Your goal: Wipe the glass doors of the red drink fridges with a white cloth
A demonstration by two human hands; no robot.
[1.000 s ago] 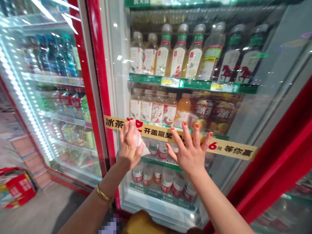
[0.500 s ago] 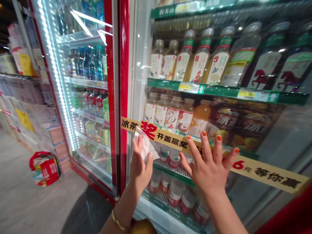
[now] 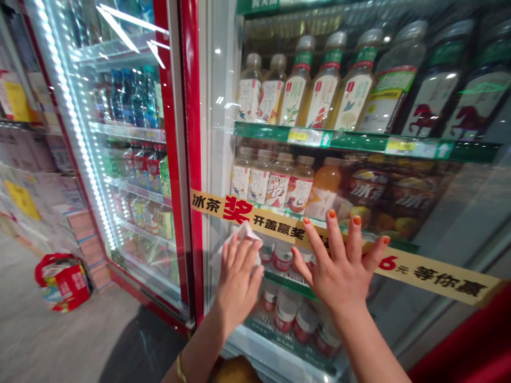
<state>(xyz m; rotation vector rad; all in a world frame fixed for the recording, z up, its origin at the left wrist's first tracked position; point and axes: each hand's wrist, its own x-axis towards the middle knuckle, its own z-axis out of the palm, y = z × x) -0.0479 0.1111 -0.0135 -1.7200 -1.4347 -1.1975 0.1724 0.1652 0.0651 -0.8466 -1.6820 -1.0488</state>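
Note:
My left hand (image 3: 238, 274) presses a white tissue (image 3: 248, 233) against the glass door of a drinks fridge, just below a yellow sticker strip (image 3: 279, 227) with black and red characters. The tissue pokes out above and to the left of the fingers; the rest is hidden under them. To the right, my right hand (image 3: 341, 268) lies spread on the glass, fingers apart and holding nothing. Its fingertips, with orange nails, reach across the strip and cover part of its lettering. Behind the glass, bottles (image 3: 299, 186) stand in rows on green-edged shelves.
A second lit fridge with a red frame (image 3: 189, 133) stands at the left, bottles inside. On the grey floor sits a red bag or pack (image 3: 66, 282). Stacked cartons (image 3: 77, 229) line the far left. Another red edge (image 3: 471, 335) shows at lower right.
My left hand has turned palm toward the glass and moved slightly right, carrying the tissue from on the strip to below it. My right hand stays spread on the strip. The view has shifted a little.

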